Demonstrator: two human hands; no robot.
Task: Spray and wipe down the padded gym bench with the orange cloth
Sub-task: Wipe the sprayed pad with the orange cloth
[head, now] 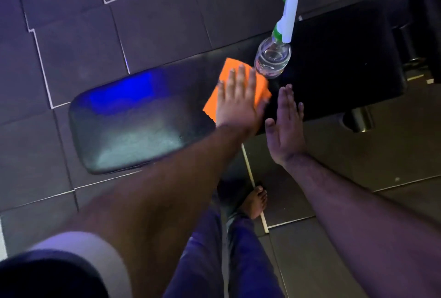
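Observation:
A black padded gym bench runs from lower left to upper right, its left part shiny with blue light. An orange cloth lies flat on the middle of the pad. My left hand presses flat on the cloth with fingers spread. My right hand hovers flat and empty at the bench's near edge, just right of the left hand. A clear spray bottle with a white and green trigger head stands upright on the pad, just beyond the cloth.
Dark square floor tiles surround the bench. A metal bench leg shows under the right part. My bare foot and blue trouser legs stand on the floor near the bench. Dark gym equipment is at the far right.

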